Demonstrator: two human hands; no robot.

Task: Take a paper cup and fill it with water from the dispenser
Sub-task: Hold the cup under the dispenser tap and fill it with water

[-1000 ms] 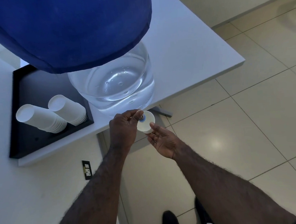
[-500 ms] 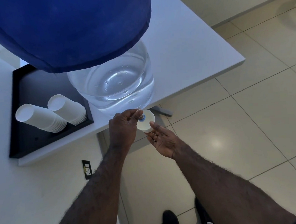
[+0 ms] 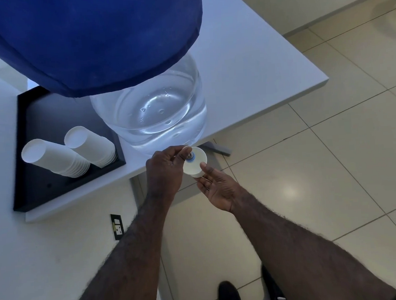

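Nothing has shifted that we can see since a moment ago: our right hand (image 3: 215,187) still cups the paper cup (image 3: 195,160) from below, fingers curled around its side, at the table (image 3: 257,70) edge. Our left hand (image 3: 164,167) stays pinched on the small blue tap (image 3: 189,157) over the cup's mouth. We read no writing anywhere. We count one water bottle (image 3: 152,115) under one blue cover (image 3: 86,38), two stacks of cups (image 3: 73,151) on one black tray (image 3: 37,184).
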